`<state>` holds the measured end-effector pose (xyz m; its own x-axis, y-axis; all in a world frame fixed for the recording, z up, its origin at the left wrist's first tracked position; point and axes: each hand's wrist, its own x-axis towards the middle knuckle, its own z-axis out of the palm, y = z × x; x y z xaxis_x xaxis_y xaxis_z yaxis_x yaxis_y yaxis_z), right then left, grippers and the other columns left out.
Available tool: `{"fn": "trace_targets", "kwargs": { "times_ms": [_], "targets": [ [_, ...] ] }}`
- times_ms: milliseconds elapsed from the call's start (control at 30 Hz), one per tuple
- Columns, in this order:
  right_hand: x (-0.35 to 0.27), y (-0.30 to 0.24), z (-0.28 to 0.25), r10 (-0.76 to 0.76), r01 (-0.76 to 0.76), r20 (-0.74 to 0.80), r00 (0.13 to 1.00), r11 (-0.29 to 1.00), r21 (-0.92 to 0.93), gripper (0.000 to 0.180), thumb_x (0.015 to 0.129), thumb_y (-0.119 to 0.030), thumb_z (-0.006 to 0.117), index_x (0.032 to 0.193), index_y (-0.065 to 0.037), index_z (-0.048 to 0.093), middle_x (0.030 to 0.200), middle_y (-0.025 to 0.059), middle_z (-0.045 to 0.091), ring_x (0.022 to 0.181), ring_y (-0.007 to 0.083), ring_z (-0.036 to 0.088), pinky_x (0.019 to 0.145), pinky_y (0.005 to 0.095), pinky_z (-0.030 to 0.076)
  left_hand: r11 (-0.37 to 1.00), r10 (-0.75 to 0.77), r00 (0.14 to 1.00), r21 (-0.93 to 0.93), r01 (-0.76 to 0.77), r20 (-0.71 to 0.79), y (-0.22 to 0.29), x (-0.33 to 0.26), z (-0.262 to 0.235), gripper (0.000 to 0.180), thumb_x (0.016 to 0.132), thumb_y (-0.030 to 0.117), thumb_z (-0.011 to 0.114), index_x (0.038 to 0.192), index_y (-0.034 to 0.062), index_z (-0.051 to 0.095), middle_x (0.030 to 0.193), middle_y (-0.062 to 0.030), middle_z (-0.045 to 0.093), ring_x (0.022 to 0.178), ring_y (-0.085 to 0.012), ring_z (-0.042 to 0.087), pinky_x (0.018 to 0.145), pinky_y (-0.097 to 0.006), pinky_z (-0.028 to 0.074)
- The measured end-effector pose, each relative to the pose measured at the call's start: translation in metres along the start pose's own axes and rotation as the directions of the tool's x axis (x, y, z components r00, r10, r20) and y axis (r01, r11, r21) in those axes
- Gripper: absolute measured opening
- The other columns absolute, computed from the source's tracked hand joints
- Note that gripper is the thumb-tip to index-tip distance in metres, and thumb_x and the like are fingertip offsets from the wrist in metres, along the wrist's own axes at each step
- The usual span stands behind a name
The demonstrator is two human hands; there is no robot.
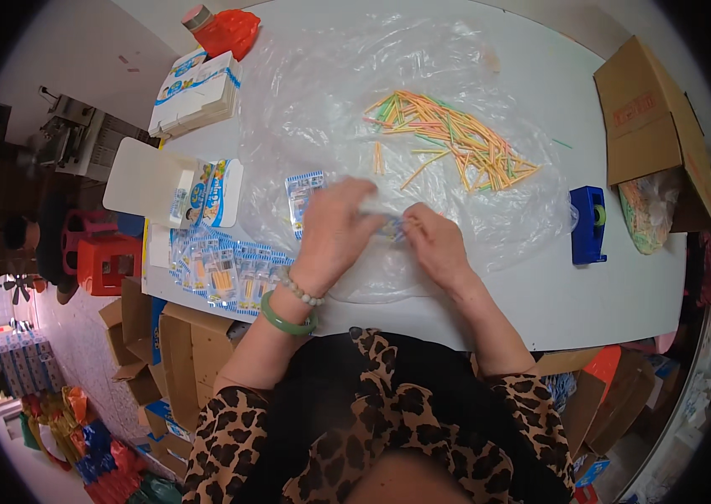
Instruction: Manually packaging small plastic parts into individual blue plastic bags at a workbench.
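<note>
Head view: a white table (540, 311) under a clear plastic sheet (330, 101), with a pile of coloured sticks (456, 139), a blue tape dispenser (588, 224) and filled packets (221, 273). Left hand (334, 231) and right hand (433, 244) pinch one small packet (392, 227) between them at the table's centre, its axis blurred

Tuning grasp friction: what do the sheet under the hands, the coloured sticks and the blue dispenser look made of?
Sheet: thin clear plastic film, glossy; it wrinkles and the white table shows through.
Sticks: thin and straight in matte pastel colours; plastic or paper, cannot tell.
Dispenser: rigid blue plastic by its smooth moulded look.
</note>
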<state>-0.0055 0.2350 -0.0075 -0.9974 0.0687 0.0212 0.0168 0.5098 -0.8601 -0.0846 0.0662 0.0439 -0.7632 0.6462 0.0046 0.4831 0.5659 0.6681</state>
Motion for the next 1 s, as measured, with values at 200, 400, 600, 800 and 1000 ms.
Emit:
{"fn": "trace_targets", "kwargs": {
  "times_ms": [200,400,600,800,1000],
  "targets": [
    [-0.002,0.001,0.008,0.353,-0.256,0.011,0.936,0.658,0.708,0.009,0.091,-0.016,0.054,0.094,-0.007,0.053,0.067,-0.0011,0.049,0.059,0.0062,0.046,0.054,0.0209,0.039,0.494,-0.391,0.918,-0.826,0.270,0.066,-0.027,-0.009,0.022,0.045,0.084,0.018,0.068,0.120,-0.0027,0.052,0.097,-0.0051,0.063,0.088,-0.0102,0.058,0.075,-0.023,0.045],
    [-0.009,0.004,0.026,0.358,-0.291,0.068,0.931,0.618,0.730,0.010,0.091,-0.015,0.054,0.093,-0.007,0.051,0.068,-0.0027,0.048,0.059,0.0048,0.045,0.054,0.0199,0.039,0.363,-0.393,0.919,-0.922,0.138,-0.017,-0.020,-0.007,0.041,0.019,0.087,0.011,0.064,0.100,-0.0020,0.066,0.089,-0.0011,0.066,0.077,-0.0044,0.056,0.068,-0.019,0.043],
    [-0.010,0.003,0.007,0.354,-0.352,0.143,0.924,0.648,0.675,0.021,0.090,-0.013,0.054,0.110,-0.005,0.054,0.071,-0.0039,0.048,0.063,0.0047,0.046,0.057,0.0194,0.039,0.432,-0.411,0.910,-0.870,0.239,0.046,-0.025,-0.007,0.030,0.013,0.083,0.007,0.067,0.094,0.0001,0.068,0.083,-0.0001,0.067,0.076,-0.0055,0.057,0.069,-0.021,0.046],
    [0.008,-0.009,-0.001,0.189,-0.253,0.169,0.967,0.765,0.592,0.029,0.091,-0.013,0.054,0.118,-0.004,0.053,0.073,-0.0039,0.048,0.065,0.0048,0.045,0.059,0.0193,0.039,0.490,-0.323,0.945,-0.846,0.211,0.049,-0.019,-0.006,0.037,0.009,0.086,0.008,0.063,0.093,0.0015,0.063,0.082,0.0019,0.062,0.074,-0.0040,0.051,0.066,-0.020,0.043],
    [0.012,0.009,0.014,0.248,-0.216,0.009,0.969,0.826,0.521,0.017,0.092,-0.015,0.054,0.105,-0.004,0.054,0.074,-0.0012,0.049,0.065,0.0062,0.045,0.060,0.0204,0.039,0.901,-0.087,0.993,-0.431,0.045,-0.078,-0.027,-0.005,0.043,0.017,0.091,0.013,0.051,0.087,-0.0027,0.046,0.077,-0.0191,0.051,0.070,-0.0269,0.052,0.065,-0.035,0.042]
  ]
}}
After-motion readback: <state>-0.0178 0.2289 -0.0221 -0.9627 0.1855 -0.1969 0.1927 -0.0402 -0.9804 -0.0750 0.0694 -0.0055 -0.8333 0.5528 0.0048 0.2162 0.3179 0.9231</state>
